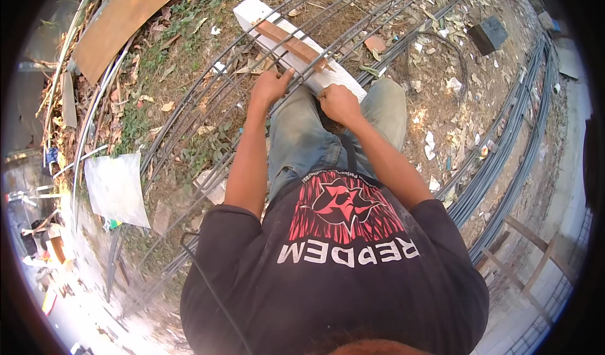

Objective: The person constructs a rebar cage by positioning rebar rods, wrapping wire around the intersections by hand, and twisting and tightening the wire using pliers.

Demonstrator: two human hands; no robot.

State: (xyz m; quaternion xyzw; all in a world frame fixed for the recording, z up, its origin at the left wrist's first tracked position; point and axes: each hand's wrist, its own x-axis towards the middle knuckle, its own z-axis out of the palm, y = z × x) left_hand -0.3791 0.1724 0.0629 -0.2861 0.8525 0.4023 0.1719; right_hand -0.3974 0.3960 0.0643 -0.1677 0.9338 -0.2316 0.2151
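Note:
My left hand (271, 88) is closed around a thin steel rebar at the near side of a long rebar cage (220, 87). My right hand (340, 104) is a fist just above my right thigh, close to the bars; what it grips is hidden by the fingers. Beneath the bars, beyond my knees, lies a long white block (350, 81) set at a slant. A rough brown strip of wood (293, 45) rests along the block, under the rebar.
Bundles of long steel bars (504, 144) run along the right. A dark block (488, 35) and a coil of wire (465, 71) lie on littered ground. To the left are a brown board (120, 24) and a whitish sheet (116, 188). A wooden frame (535, 260) stands at lower right.

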